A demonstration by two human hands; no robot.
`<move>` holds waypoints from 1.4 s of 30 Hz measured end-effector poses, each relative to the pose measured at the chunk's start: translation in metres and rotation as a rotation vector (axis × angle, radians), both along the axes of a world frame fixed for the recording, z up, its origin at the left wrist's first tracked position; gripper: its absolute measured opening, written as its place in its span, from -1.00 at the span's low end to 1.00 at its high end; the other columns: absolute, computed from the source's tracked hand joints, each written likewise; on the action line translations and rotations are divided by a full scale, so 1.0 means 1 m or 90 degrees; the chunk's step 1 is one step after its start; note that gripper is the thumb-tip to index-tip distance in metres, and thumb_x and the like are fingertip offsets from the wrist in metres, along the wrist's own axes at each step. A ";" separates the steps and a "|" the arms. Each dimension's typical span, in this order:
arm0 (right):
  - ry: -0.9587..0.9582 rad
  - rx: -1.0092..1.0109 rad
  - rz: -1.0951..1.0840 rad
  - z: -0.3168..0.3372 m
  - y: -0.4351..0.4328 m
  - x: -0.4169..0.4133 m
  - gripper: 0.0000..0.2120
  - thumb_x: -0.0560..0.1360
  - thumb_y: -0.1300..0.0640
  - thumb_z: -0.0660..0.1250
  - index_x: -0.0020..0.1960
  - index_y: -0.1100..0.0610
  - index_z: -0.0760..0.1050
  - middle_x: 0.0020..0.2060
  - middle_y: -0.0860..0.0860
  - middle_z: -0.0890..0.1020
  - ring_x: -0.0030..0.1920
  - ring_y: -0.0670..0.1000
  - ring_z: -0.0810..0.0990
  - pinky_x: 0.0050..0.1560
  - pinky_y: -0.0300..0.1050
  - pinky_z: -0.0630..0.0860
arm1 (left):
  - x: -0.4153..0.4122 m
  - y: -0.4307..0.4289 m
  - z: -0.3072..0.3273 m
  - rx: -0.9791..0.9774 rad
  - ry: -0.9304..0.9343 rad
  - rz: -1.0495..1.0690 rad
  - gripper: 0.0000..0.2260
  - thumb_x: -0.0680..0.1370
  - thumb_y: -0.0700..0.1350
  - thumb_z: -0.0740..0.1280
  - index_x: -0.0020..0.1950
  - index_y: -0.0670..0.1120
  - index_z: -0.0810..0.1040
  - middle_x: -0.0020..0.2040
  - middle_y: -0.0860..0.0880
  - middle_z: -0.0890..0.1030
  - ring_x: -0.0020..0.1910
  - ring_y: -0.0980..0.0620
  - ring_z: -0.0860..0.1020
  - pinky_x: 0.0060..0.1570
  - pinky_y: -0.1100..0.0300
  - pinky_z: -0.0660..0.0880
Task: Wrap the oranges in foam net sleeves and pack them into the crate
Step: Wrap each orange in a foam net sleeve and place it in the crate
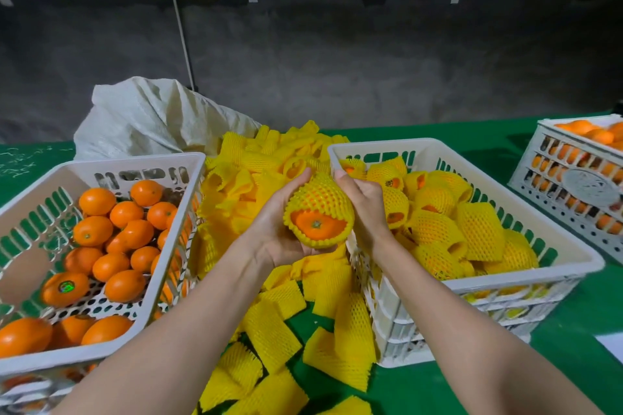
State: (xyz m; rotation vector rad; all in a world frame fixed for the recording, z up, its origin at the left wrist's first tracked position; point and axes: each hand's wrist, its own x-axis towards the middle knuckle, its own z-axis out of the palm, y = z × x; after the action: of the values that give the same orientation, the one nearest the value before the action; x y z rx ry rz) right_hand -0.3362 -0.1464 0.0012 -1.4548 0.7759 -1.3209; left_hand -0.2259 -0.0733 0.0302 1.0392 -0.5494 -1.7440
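Left hand (279, 222) and right hand (365, 209) clasp a sleeved orange (318, 212) between them; wrapped fruit fills the right-edge crate (505, 276)

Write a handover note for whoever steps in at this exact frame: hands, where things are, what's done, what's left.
The left hand cups the orange from below; a foam net sleeve covers most of it, and the stem end shows.
The right hand grips the sleeve's right side.
Done: the right crate holds many wrapped oranges.
Left: put this one in the right crate, then work through the bare oranges in the left crate.
The spare sleeves lie piled between the crates.
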 end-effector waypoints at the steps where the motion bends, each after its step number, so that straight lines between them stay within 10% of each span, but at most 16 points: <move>1: 0.001 -0.003 -0.004 -0.002 -0.001 -0.002 -0.48 0.55 0.14 0.27 -0.55 -0.02 0.22 -0.56 -0.03 0.27 -0.44 -0.01 0.20 -0.38 0.04 0.09 | -0.003 -0.001 0.000 -0.007 -0.006 0.013 -0.50 0.31 0.24 0.36 -0.04 -0.17 0.62 -0.21 -0.20 0.64 -0.40 -0.15 0.62 -0.49 0.12 0.54; 6: 0.107 -0.038 -0.002 -0.006 -0.003 -0.019 -0.91 0.57 0.08 0.24 -0.09 0.05 0.45 -0.23 -0.14 0.51 -0.11 -0.08 0.50 -0.13 -0.15 0.44 | -0.012 -0.014 -0.003 -0.056 -0.120 0.138 -0.64 0.52 0.13 0.29 0.13 -0.10 0.60 -0.13 -0.13 0.70 -0.17 -0.08 0.67 -0.20 0.11 0.59; 10: 0.061 0.085 0.149 -0.007 0.004 -0.025 -0.67 0.52 -0.21 0.12 0.23 -0.15 0.42 0.24 -0.12 0.46 0.29 -0.10 0.41 0.24 -0.09 0.41 | -0.018 -0.028 -0.006 -0.052 -0.327 0.260 -0.57 0.54 0.13 0.29 0.30 -0.11 0.50 0.17 -0.14 0.61 0.12 -0.11 0.57 0.23 -0.03 0.47; 17: 0.043 0.137 0.130 -0.002 -0.001 -0.045 -0.73 0.43 0.12 0.41 0.11 -0.07 0.51 0.12 0.03 0.59 0.08 -0.05 0.56 -0.01 -0.18 0.53 | -0.046 -0.043 -0.016 -0.397 -0.757 0.285 -0.66 0.68 -0.03 0.03 0.18 -0.15 0.54 0.12 -0.06 0.51 0.18 -0.08 0.44 0.20 0.05 0.33; 20: 0.110 0.099 0.035 0.003 -0.022 -0.072 -0.74 0.40 0.06 0.45 0.05 -0.08 0.50 0.08 -0.04 0.56 0.07 -0.06 0.53 -0.12 -0.24 0.46 | -0.063 -0.052 -0.022 -0.443 -0.671 0.302 -0.67 0.67 -0.10 0.06 0.42 -0.14 0.35 0.36 -0.03 0.40 0.36 -0.02 0.37 0.34 0.05 0.31; 25: 0.373 0.012 -0.138 -0.009 -0.061 -0.110 -0.49 0.35 0.02 0.48 0.24 -0.05 0.38 0.24 -0.03 0.46 0.16 0.00 0.44 0.03 -0.10 0.44 | -0.076 -0.063 -0.041 -0.297 -0.595 0.285 -0.80 0.62 -0.33 0.14 0.15 -0.17 0.49 -0.06 -0.04 0.55 -0.07 -0.04 0.54 -0.12 0.14 0.49; 35: 0.901 -0.113 0.167 -0.043 -0.071 -0.097 -0.34 0.40 0.09 0.42 0.43 0.13 0.23 0.36 0.10 0.39 0.31 0.11 0.40 0.12 -0.13 0.39 | -0.071 -0.050 -0.033 -0.199 -0.523 0.117 -0.74 0.56 -0.47 0.10 0.16 -0.24 0.43 -0.17 -0.11 0.52 -0.18 -0.05 0.53 -0.19 0.18 0.50; 38: 0.847 -0.140 0.086 -0.031 -0.064 -0.093 -0.42 0.43 0.08 0.40 0.40 0.10 0.30 0.35 0.08 0.41 0.31 0.10 0.40 0.19 -0.11 0.38 | -0.054 -0.044 -0.025 -0.186 -0.557 0.138 -0.84 0.60 -0.34 0.17 0.12 -0.18 0.47 -0.15 -0.05 0.55 -0.17 -0.02 0.55 -0.17 0.18 0.49; 42: 0.480 -0.306 -0.105 -0.004 -0.025 -0.059 -0.77 0.50 0.13 0.32 0.13 0.17 0.52 0.09 0.09 0.56 0.13 0.07 0.50 0.02 -0.24 0.28 | -0.008 -0.030 -0.018 -0.178 -0.589 0.197 -0.86 0.63 -0.26 0.18 0.12 -0.14 0.49 -0.15 -0.03 0.58 -0.18 0.00 0.58 -0.13 0.14 0.51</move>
State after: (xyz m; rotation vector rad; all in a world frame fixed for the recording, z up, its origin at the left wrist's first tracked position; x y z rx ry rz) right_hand -0.3956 -0.1717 -0.0030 -2.3807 1.1181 -1.1071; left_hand -0.2338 -0.1031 0.0124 1.6010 -1.0922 -0.8121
